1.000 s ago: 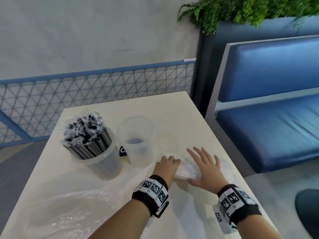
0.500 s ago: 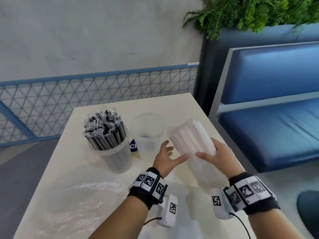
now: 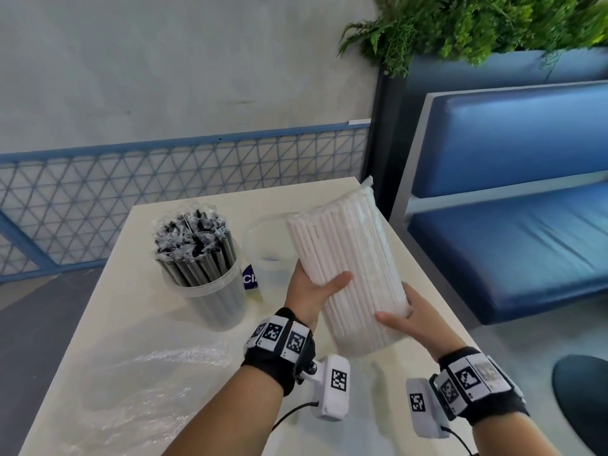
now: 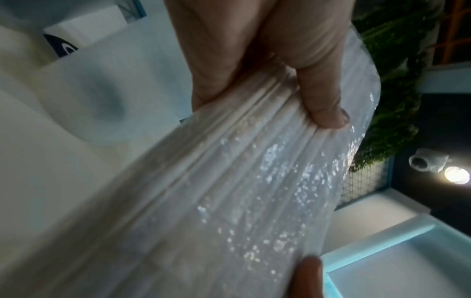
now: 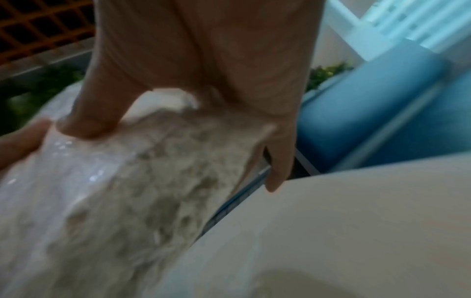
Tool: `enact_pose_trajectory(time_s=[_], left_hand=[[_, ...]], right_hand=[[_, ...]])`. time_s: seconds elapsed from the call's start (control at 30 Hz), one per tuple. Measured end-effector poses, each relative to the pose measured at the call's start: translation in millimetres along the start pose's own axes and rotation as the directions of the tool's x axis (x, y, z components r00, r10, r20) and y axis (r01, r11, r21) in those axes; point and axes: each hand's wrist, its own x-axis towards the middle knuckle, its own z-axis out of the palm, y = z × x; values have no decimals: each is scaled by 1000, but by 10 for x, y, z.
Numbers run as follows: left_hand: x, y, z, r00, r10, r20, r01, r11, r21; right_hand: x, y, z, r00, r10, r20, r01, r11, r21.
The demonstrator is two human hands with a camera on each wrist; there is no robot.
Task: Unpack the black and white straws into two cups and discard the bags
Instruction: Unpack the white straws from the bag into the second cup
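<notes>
White paper straws [image 3: 348, 278], packed as a thick bundle inside a sealed clear plastic bag, are being held tilted in the air just right of the empty translucent plastic cup [image 3: 268, 258], which is being used here as the landmark. The bundle is being gripped at its middle by the left hand [image 3: 312, 291], thumb laid across the front and fingers curled behind, and near its lower end by the right hand [image 3: 411, 315], whose thumb and fingers are being wrapped round the bag. Left of the empty cup, black straws [image 3: 197, 248] in crinkled wrappers are being kept upright in a second translucent cup [image 3: 214, 301], and nearer the person than both cups a loose sheet of clear plastic [image 3: 138, 383] is being left lying on the cream tabletop [image 3: 108, 324]. The bag is judged not yet opened. If it is being torn over open air, straws may be scattered onto the table or the floor. Slippery film may also be let slide through the grip, and the light empty cup may be knocked over by the bundle's upper end.
</notes>
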Motion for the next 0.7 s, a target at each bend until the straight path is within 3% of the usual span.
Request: enact_pose_trajectory(time_s=[0.07,0.17,0.23,0.33,0.43,0.6,0.67,0.7], left_hand=[[18,109,25,1000,8,-1,-8,997,-75],[12,197,105,1000,26,-7,-27,984,-175],[-23,213,176,1000,30,0,-29,971,-238],[-93,222,218,1000,15,-11,-17,971,-237],[-139,282,66,998,-12,-57,-2,973,-232],[-311,383,-453,955,-60,-291,-20,964,-265],[-432,374,-655,924,5,-383,-42,995,-88],[-497,377,-728,910,91,-405,-55,993,102]], right_hand=[[-24,109,-26,998,7,-70,8,976,219],[-45,182,63,996,67,-59,-19,802,597],[-36,167,173,997,81,-11,-50,706,707],[-32,61,298,999,36,41,-55,689,722],[1,13,206,999,39,-4,-24,701,713],[44,-61,-44,998,0,-65,39,801,598],[71,-140,-87,999,-20,-41,38,863,503],[92,-187,-96,999,-28,-23,36,901,433]])
